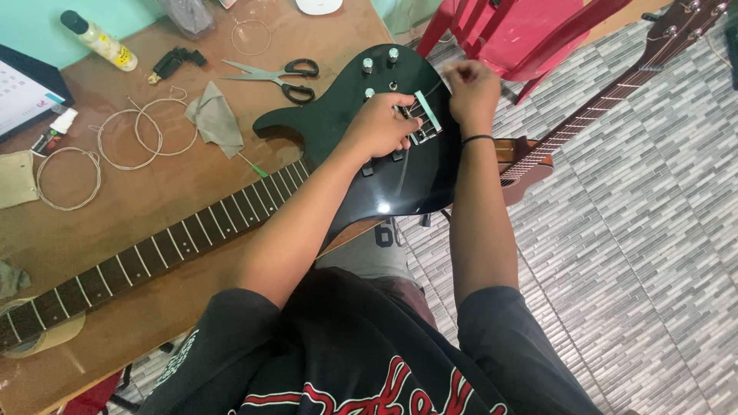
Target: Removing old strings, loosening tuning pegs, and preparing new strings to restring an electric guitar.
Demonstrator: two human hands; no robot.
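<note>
A glossy black electric guitar (400,180) lies across the brown table (154,207), its body at the table's right edge, its dark fretted neck (154,253) running down to the left. My left hand (380,123) rests on the body with its fingers pinched at the metal bridge (423,119). My right hand (473,88) hovers just right of the bridge, fingers closed in a loose fist as if pinching a thin string that I cannot make out. A black band circles my right wrist.
Scissors (280,77), coiled guitar strings (146,131), a grey cloth (215,115), a small bottle (100,38) and a black clip tool (173,63) lie on the table. A second brown guitar (600,107) leans off the table's right side. A red plastic chair (523,31) stands on the grey tiled floor.
</note>
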